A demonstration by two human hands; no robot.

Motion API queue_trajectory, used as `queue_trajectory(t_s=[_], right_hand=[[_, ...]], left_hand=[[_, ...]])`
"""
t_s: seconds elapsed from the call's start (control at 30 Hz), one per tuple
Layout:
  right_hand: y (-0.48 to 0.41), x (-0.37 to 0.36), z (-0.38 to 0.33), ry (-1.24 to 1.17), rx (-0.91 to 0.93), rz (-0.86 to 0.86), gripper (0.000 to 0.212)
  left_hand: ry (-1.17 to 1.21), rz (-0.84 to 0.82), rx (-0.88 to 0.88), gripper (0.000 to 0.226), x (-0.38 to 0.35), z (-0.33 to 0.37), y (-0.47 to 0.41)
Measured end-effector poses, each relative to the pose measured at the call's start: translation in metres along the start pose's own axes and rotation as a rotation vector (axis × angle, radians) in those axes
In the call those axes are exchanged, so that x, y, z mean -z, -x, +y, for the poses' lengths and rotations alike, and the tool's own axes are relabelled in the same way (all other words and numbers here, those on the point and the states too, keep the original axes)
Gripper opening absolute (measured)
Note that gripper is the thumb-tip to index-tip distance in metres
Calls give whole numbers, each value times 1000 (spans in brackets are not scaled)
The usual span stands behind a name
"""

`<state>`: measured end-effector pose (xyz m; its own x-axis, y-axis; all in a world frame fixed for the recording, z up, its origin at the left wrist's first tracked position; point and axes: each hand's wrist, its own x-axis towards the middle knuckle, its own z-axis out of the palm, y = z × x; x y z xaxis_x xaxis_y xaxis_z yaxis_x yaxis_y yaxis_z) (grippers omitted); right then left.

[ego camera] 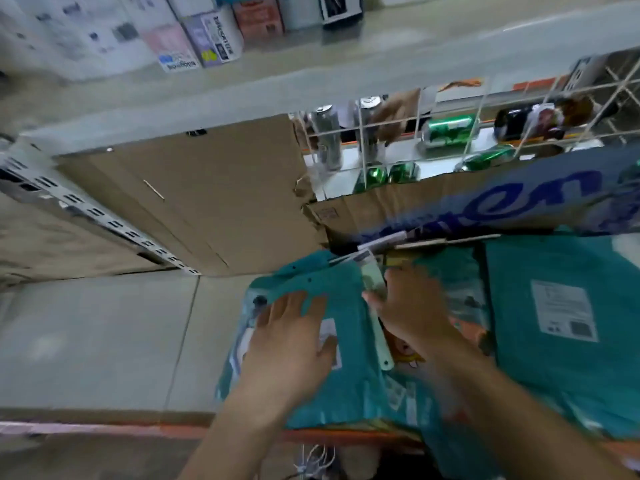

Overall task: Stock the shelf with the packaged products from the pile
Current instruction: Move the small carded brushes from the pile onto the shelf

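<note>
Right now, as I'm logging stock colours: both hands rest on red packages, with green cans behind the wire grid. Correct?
No, the packages are teal, not red. The head view shows the left hand and right hand resting on teal packages, with green cans behind the wire grid.

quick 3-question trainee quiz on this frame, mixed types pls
1. True or false: the left hand lies flat on a teal package.
2. The green cans sit: A) behind the wire grid; B) on top of the teal packages; C) on the floor tiles.
3. Fill in: the box with blue lettering, beyond the packages, is made of ____.
Key: 1 true; 2 A; 3 cardboard.
</note>
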<state>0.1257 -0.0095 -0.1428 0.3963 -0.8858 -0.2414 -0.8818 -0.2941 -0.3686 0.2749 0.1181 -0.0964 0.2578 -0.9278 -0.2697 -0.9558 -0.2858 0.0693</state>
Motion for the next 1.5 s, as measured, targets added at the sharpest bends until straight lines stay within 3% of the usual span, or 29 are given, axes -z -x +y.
queue_trajectory(t_s=[0.1,0.23,0.37,0.73,0.93,1.07,1.2,1.5], right_hand=[[3,1,7,-163,-18,56,41],[13,14,23,-371,-132,-7,30],[23,28,39,-440,-193,-22,23],[65,49,35,-524,-155,192,19],[74,34,-26,-557,-102,121,14],[70,5,-95,-513,-49,41,24],[55,-52,-166,-524,-33,-62,31],[31,-194,-289,-595,-13,-251,25]], left_hand=[[-8,14,47,67,7,5,10],[-19,35,61,68,14,10,19],[-36,49,38,65,19,17,23],[-64,144,-83,63,34,4,29],[-22,140,-67,62,39,-51,46],[26,148,-11,60,36,-114,63],[91,102,87,65,24,-183,83],[160,29,216,63,-19,-311,131]])
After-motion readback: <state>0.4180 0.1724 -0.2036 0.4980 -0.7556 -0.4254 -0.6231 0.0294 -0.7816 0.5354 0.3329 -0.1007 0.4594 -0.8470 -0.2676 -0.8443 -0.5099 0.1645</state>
